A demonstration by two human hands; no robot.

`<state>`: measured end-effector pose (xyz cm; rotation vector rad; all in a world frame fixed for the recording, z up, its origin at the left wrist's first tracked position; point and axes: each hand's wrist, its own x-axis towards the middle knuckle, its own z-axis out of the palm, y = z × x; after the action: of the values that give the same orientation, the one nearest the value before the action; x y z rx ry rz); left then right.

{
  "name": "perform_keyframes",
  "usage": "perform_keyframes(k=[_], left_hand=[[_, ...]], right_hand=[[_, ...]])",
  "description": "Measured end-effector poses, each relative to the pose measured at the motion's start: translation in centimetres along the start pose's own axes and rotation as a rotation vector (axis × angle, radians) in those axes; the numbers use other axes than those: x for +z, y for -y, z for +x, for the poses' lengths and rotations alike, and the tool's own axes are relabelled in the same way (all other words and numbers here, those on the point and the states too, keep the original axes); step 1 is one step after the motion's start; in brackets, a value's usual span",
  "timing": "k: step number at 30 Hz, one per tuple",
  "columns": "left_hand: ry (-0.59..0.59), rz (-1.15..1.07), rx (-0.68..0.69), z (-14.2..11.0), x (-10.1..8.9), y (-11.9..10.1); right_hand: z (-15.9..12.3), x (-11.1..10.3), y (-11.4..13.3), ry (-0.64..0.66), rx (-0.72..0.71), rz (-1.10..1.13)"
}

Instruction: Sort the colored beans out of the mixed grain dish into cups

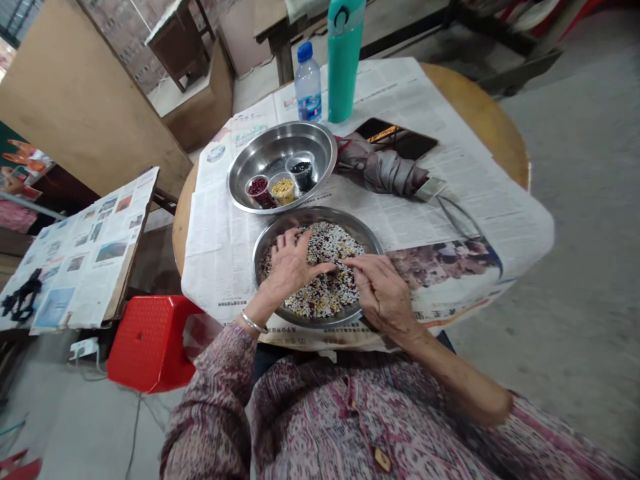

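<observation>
A steel basin (320,212) near my body holds a mix of white grains with dark red, yellow and black beans (320,293). Over its left side lies my left hand (289,263), fingers spread and thumb stretched out, touching the mix. My right hand (383,290) rests at the right rim, its fingers drawn together and pointing inward over the beans. Whatever sits between those fingertips is too small to make out. Behind stands a second steel basin (245,160) with three clear cups: red beans (259,187), yellow beans (283,190) and black beans (301,167).
Newspaper (440,200) covers the round table. At the back stand a water bottle (308,87) and a teal flask (345,67). A folded umbrella (385,167) and a phone (415,142) lie right of the far basin. A red stool (145,343) is at the left.
</observation>
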<state>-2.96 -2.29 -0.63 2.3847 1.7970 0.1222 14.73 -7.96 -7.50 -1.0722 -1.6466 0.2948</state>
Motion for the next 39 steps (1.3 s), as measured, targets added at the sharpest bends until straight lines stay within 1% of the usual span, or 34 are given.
perform_keyframes(k=[2,5,7,9,11,13,16,18,20,22,23,24,26,29,31,33,37,39], left_hand=[[0.026,-0.035,0.091,0.8,0.5,-1.1],[0.091,-0.121,0.296,1.5,0.8,-2.2],[0.166,-0.173,0.420,1.2,0.7,-2.4],[0.230,-0.185,0.482,0.3,0.5,-1.9],[0.245,-0.160,0.489,-1.0,0.0,-0.9],[0.225,-0.132,0.479,-2.3,-0.5,0.6],[0.121,-0.097,0.368,-3.6,-1.2,2.8],[0.023,-0.071,0.250,-3.9,-1.5,3.8],[-0.047,-0.051,0.118,-3.8,-1.4,4.1],[-0.056,-0.048,0.024,-3.3,-1.1,3.6],[-0.041,-0.058,0.006,-2.9,-0.8,3.1],[-0.021,-0.075,0.008,-2.5,-0.5,2.6],[0.015,-0.130,0.058,-1.5,0.1,1.4],[0.073,-0.225,0.193,-0.4,0.6,-0.1],[0.128,-0.277,0.282,-0.4,0.5,-0.6],[0.185,-0.319,0.347,-1.2,-0.2,-0.7],[0.308,-0.352,0.454,-4.2,-2.0,-0.1],[0.357,-0.373,0.504,-5.5,-2.6,0.2]], right_hand=[[0.0,0.0,0.1,0.003,0.007,-0.003],[0.1,0.0,0.2,-0.005,0.040,-0.008],[0.1,0.0,0.3,-0.014,0.054,-0.015],[0.1,0.0,0.3,-0.019,0.055,-0.015],[0.1,0.0,0.3,-0.013,0.051,-0.011],[0.1,-0.1,0.3,0.002,0.053,-0.007],[0.1,-0.2,0.2,0.025,0.072,-0.002],[0.1,-0.2,0.2,0.031,0.082,-0.004],[0.0,-0.1,0.2,0.031,0.081,-0.013],[0.0,-0.1,0.2,0.032,0.078,-0.020],[0.0,0.0,0.1,0.033,0.078,-0.022],[0.0,0.0,0.1,0.035,0.077,-0.023],[0.0,0.0,0.0,0.036,0.071,-0.027],[0.0,0.0,0.0,0.026,0.051,-0.032],[0.0,0.0,0.0,0.030,0.052,-0.034],[0.0,0.0,0.0,0.035,0.060,-0.035],[0.0,0.0,0.0,0.031,0.052,-0.036],[0.0,-0.1,0.1,0.036,0.047,-0.033]])
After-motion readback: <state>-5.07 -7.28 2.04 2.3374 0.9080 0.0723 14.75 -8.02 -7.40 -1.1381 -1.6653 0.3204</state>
